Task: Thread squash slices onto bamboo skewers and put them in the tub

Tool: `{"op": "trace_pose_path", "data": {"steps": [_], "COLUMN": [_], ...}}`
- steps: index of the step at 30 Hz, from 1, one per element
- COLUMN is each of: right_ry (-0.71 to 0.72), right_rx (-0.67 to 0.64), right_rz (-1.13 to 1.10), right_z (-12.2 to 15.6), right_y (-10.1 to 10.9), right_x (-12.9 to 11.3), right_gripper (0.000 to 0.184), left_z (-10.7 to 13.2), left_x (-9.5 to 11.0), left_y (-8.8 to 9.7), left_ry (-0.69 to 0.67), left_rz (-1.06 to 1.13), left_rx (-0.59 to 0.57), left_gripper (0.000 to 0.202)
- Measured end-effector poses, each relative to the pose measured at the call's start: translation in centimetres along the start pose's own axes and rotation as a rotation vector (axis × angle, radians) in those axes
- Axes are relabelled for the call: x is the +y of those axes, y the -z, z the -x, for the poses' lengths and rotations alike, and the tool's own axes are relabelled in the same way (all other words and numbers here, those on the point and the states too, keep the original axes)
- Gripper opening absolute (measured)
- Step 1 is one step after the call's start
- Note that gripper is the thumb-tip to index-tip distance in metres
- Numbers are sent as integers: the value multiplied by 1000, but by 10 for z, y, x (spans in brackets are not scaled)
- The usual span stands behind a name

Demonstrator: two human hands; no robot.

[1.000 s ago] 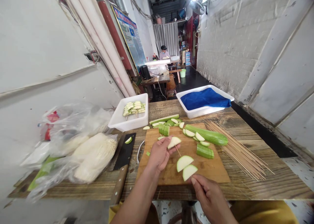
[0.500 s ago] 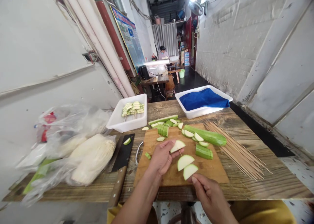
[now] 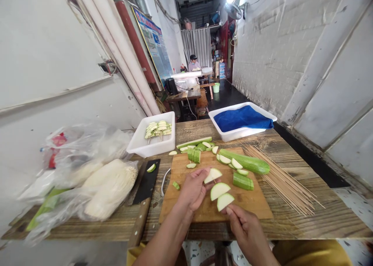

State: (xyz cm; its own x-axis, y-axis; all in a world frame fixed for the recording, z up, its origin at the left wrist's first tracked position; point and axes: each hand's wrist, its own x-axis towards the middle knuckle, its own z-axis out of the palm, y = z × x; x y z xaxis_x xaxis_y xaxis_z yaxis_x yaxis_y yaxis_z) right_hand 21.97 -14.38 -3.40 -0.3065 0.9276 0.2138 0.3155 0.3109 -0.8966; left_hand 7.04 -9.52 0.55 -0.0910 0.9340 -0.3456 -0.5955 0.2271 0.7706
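Above the wooden cutting board (image 3: 201, 215), my left hand (image 3: 194, 186) pinches a pale half-round zucchini slice (image 3: 213, 175) at the upper end of a skewer. Two more half-round slices (image 3: 220, 191) sit on that skewer, below the first. My right hand (image 3: 246, 223) is closed round the skewer's lower end, its thumb and finger close to the lowest slice (image 3: 225, 202). Most of the skewer is hidden by slices and fingers. Around my hands lie cut zucchini chunks (image 3: 243, 181), a stack of slices (image 3: 194, 155) and a long zucchini piece (image 3: 247, 161).
A cleaver (image 3: 143, 207) lies left of the board, a small zucchini piece on its blade. Loose bamboo skewers (image 3: 287, 184) spread out at right. Behind stand a white tray (image 3: 136, 143) of skewered slices and another holding a blue cloth (image 3: 243, 117). Plastic bags (image 3: 101, 188) fill the left.
The upper slice has moved slightly down the skewer, closer to the other two. Both hands remain in nearly the same place.
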Motion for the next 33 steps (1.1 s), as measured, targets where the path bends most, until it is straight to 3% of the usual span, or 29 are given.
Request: {"op": "trace_pose_path", "data": {"steps": [7, 14, 16, 21, 25, 33], "right_ry": [-1, 0, -40, -83, -75, -6], "right_rx": [30, 140, 159, 165, 142, 90], "right_rz": [1, 32, 21, -91, -150, -52], "right_z": [-7, -5, -5, -15, -21, -6], "right_y": [-3, 12, 13, -3, -14, -23], "right_x": [6, 22, 25, 24, 19, 21], "right_gripper": [37, 34, 34, 34, 29, 33], "left_z": [1, -2, -2, 4, 7, 10], "left_x": [-8, 3, -1, -31, -42, -35], "left_y": [-2, 0, -1, -14, -17, -14], "left_ry": [-25, -72, -22, 84, 53, 63], "left_rz": [-4, -39, -90, -64, -18, -4], "left_rx": [-25, 38, -1, -178, -136, -86], "left_gripper": [21, 32, 34, 32, 28, 30]}}
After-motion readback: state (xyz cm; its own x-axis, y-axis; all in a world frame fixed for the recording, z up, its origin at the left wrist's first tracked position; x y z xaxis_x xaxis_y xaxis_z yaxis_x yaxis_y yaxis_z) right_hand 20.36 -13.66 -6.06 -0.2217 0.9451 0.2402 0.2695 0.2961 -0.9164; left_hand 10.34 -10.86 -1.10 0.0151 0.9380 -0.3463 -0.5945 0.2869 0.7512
